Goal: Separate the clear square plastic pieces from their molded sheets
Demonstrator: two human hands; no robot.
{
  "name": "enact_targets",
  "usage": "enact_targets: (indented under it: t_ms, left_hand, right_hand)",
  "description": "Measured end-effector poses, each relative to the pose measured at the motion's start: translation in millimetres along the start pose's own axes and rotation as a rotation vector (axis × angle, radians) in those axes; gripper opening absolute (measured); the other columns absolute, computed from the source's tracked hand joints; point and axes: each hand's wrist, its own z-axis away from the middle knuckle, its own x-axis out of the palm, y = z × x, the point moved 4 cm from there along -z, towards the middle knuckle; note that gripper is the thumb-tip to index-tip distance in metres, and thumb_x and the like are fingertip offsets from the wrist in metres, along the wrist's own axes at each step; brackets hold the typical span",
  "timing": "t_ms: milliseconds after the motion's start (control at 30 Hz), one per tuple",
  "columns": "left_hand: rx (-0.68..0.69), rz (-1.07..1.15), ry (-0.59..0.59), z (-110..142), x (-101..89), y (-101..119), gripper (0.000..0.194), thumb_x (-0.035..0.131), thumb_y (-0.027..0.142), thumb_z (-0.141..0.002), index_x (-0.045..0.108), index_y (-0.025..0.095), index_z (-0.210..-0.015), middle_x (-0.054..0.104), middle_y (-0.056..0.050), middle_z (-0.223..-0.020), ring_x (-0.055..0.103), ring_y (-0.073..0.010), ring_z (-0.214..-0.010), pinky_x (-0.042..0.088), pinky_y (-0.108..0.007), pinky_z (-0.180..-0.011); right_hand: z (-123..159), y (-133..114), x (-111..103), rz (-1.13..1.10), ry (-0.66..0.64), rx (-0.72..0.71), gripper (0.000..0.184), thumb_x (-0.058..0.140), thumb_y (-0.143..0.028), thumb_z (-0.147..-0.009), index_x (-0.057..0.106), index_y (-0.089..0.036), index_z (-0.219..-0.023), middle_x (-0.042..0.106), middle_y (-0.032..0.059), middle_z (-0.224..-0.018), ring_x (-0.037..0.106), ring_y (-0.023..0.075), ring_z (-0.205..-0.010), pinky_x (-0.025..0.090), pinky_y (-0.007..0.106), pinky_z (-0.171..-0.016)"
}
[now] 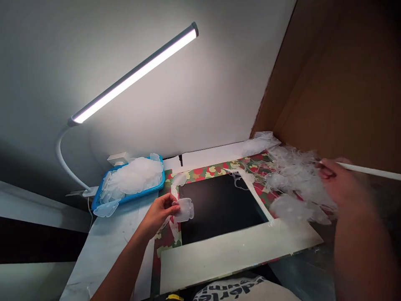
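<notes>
My left hand point(164, 213) pinches a thin translucent plastic piece point(184, 210) with notched edges, above the left side of a black panel point(219, 209). On the right, my right hand point(336, 179) is partly blurred, its fingers closed around what looks like a long white stick point(372, 170) that runs out to the right edge. That hand is beside a heap of clear plastic scraps point(294, 179). Thin looped plastic offcuts point(239, 180) lie at the panel's far right corner.
A blue basket point(159, 186) heaped with translucent pieces point(138, 175) stands at the left. Over the work hangs a lit lamp point(138, 75) on a bent neck. A cardboard wall point(338, 83) rises at the right. Camouflage-patterned covering point(203, 172) and pale strips point(219, 259) border the panel.
</notes>
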Motion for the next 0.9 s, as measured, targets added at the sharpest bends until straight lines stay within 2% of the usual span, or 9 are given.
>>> enact_targets:
  t_ms: [100, 167, 233, 367, 567, 633, 733, 833, 900]
  left_hand:
    - [0.022, 0.170, -0.069, 7, 20.2, 10, 0.033, 0.079, 0.036, -0.070, 0.054, 0.016, -0.077, 0.055, 0.003, -0.070, 0.051, -0.0098, -0.063, 0.043, -0.022, -0.058]
    - [0.020, 0.236, -0.084, 9, 33.9, 15, 0.033, 0.079, 0.035, -0.071, 0.054, 0.016, -0.077, 0.055, 0.003, -0.070, 0.051, -0.0093, -0.063, 0.044, -0.021, -0.057]
    - [0.014, 0.269, -0.098, 12, 43.6, 18, 0.032, 0.080, 0.034, -0.071, 0.054, 0.016, -0.078, 0.055, 0.003, -0.070, 0.051, -0.0089, -0.062, 0.044, -0.020, -0.057]
    - [0.016, 0.302, -0.099, 16, 50.8, 22, 0.032, 0.082, 0.033, -0.070, 0.056, 0.016, -0.079, 0.055, 0.004, -0.069, 0.050, -0.0080, -0.062, 0.043, -0.019, -0.057]
    - [0.019, 0.302, -0.113, 18, 61.7, 23, 0.031, 0.081, 0.035, -0.071, 0.056, 0.017, -0.079, 0.055, 0.004, -0.070, 0.051, -0.0084, -0.063, 0.043, -0.020, -0.058]
    - [0.021, 0.285, -0.120, 18, 65.8, 23, 0.032, 0.080, 0.036, -0.071, 0.056, 0.017, -0.079, 0.056, 0.003, -0.070, 0.051, -0.0088, -0.062, 0.043, -0.020, -0.058]
    - [0.028, 0.257, -0.118, 18, 69.4, 23, 0.035, 0.080, 0.039, -0.070, 0.055, 0.016, -0.079, 0.056, 0.002, -0.070, 0.051, -0.0092, -0.061, 0.042, -0.020, -0.056]
    - [0.046, 0.263, -0.127, 19, 71.5, 22, 0.035, 0.080, 0.039, -0.071, 0.054, 0.017, -0.079, 0.056, 0.002, -0.070, 0.051, -0.0092, -0.061, 0.042, -0.020, -0.056]
    - [0.064, 0.258, -0.133, 21, 72.9, 22, 0.033, 0.078, 0.037, -0.073, 0.053, 0.017, -0.080, 0.056, 0.003, -0.069, 0.052, -0.0094, -0.062, 0.043, -0.021, -0.057]
  right_hand:
    - [25, -2, 36, -0.055, -0.187, 0.096, 0.038, 0.073, -0.055, -0.069, 0.051, -0.024, -0.068, 0.057, 0.0023, -0.069, 0.038, 0.0132, -0.054, 0.028, 0.032, -0.051]
    - [43, -10, 61, 0.041, -0.252, 0.049, 0.033, 0.071, -0.052, -0.074, 0.056, -0.023, -0.071, 0.055, 0.0012, -0.069, 0.043, 0.0147, -0.060, 0.032, 0.031, -0.054]
    - [61, -19, 80, 0.040, -0.323, 0.022, 0.030, 0.068, -0.050, -0.078, 0.058, -0.022, -0.073, 0.055, 0.0004, -0.072, 0.043, 0.0135, -0.061, 0.033, 0.029, -0.054]
    - [99, -36, 108, -0.202, -0.616, 0.130, 0.028, 0.065, -0.042, -0.082, 0.053, -0.020, -0.072, 0.061, 0.0023, -0.093, 0.034, 0.0078, -0.052, 0.030, 0.026, -0.049]
    - [161, -69, 141, -0.295, -0.974, 0.150, 0.025, 0.064, -0.033, -0.085, 0.050, -0.019, -0.071, 0.066, 0.0066, -0.111, 0.050, 0.0126, -0.071, 0.036, 0.027, -0.059]
    - [172, -74, 150, -0.315, -1.023, 0.203, 0.024, 0.063, -0.033, -0.086, 0.049, -0.019, -0.073, 0.067, 0.0069, -0.110, 0.046, 0.0104, -0.064, 0.033, 0.026, -0.055]
    - [179, -74, 158, -0.343, -1.013, 0.279, 0.027, 0.063, -0.036, -0.087, 0.047, -0.018, -0.074, 0.066, 0.0068, -0.113, 0.030, 0.0058, -0.052, 0.023, 0.025, -0.048]
    - [179, -71, 162, -0.354, -0.984, 0.293, 0.028, 0.064, -0.036, -0.085, 0.048, -0.017, -0.073, 0.063, 0.0075, -0.118, 0.029, 0.0050, -0.053, 0.021, 0.025, -0.048]
    - [181, -70, 164, -0.375, -1.004, 0.322, 0.028, 0.064, -0.036, -0.085, 0.048, -0.017, -0.072, 0.064, 0.0073, -0.114, 0.029, 0.0046, -0.052, 0.020, 0.025, -0.047]
